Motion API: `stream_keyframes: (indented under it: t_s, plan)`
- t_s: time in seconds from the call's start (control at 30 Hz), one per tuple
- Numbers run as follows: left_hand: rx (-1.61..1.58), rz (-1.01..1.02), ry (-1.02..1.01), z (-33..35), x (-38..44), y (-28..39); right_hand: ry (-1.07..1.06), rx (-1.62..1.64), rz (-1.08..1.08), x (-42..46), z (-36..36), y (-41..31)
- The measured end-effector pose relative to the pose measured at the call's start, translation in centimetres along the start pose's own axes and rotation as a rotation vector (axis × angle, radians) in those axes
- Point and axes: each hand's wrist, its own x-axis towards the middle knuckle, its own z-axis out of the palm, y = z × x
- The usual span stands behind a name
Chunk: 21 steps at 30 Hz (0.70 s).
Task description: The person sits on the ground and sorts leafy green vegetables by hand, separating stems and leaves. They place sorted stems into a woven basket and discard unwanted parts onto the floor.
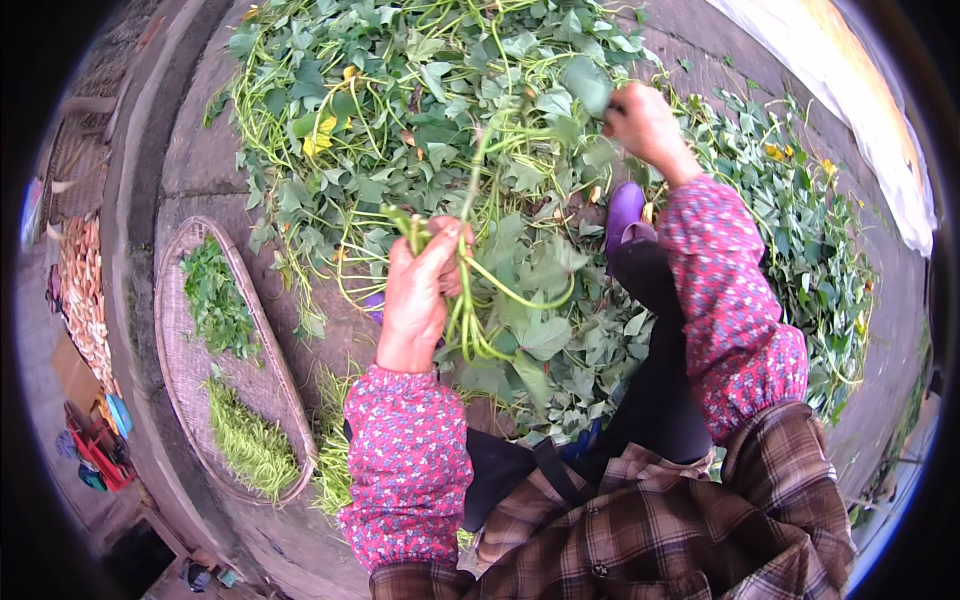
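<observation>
My left hand is closed around a small bunch of cut green stems and a sweet potato vine. The vine's leafy part hangs below the fist, blurred by motion. Farther up and to the right is my right hand, its fingers curled. A blurred leaf lies right beside those fingertips; whether they pinch it cannot be made out. Under both hands spreads a large heap of sweet potato vines, mostly green with a few yellow leaves.
An oval woven bamboo tray at left holds picked leaves and trimmed stems. More stems lie beside it. Another vine pile is at right, near white sheeting. Corn cobs lie past the concrete ledge.
</observation>
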Motion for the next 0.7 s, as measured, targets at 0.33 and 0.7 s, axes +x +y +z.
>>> stream_keyframes:
  t_s: [0.33, 0.7]
  plan:
    - [0.053, 0.052, 0.082, 1.0, 0.6, -0.4, -0.324, 1.108, 0.046, -1.6, -5.7, -8.7]
    - [0.855, 0.411, 0.117, 0.3, 1.4, 0.1, -0.876, 1.139, -0.156, -2.8, -3.6, -9.8]
